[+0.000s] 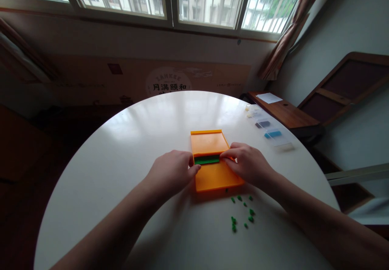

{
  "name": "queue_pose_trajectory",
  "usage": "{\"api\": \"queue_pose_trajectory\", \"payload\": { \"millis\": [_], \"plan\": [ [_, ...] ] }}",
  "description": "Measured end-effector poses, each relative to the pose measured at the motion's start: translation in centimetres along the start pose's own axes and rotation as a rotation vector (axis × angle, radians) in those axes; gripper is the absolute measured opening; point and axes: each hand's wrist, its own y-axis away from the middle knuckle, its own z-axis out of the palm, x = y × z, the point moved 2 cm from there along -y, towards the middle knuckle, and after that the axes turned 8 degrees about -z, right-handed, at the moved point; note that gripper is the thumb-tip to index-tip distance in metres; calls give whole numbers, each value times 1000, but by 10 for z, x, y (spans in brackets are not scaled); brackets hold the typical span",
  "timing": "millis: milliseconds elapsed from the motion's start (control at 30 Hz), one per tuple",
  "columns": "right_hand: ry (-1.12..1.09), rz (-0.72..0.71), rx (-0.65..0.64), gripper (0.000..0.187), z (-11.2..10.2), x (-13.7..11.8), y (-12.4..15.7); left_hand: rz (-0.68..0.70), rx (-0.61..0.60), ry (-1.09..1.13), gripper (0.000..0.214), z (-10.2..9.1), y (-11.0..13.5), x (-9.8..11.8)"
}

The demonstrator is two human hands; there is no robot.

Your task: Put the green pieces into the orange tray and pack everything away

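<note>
Orange box sits mid-desk between your hands: left hand curled closed at nine o'clock, thumb touching its edge; right hand at three o'clock pinches its rim.

- Support: round white table, glossy top; window glare runs across the far half.
- Orange case, flat and rectangular, lies right of centre on the near half of the table. Its long axis runs away from the viewer.
- The case shows two orange panels with a gap between them. A green strip is exposed in the gap.
- Loose green pieces, small, are scattered on the bare top just in front of the case's near right corner. The count is unclear.
- Clear packets lie in a row near the right edge, well apart from the case. Their contents are a pale piece, a dark piece and a blue piece.
</note>
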Motion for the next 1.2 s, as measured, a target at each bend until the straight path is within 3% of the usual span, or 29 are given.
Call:
{"api": "queue_pose_trajectory", "payload": {
  "millis": [300, 667, 1200],
  "plan": [
    [-34, 26, -3, 19, -7, 3, 4, -4, -8, -3, 31, 1, 0, -1],
    [1, 19, -41, 22, 1, 3, 0, -1, -11, 0, 31, 1, -1, 0],
    [-42, 10, 2, 21, -2, 1, 1, 6, -7, 10, 33, 2, 0, -1]
  ]
}}
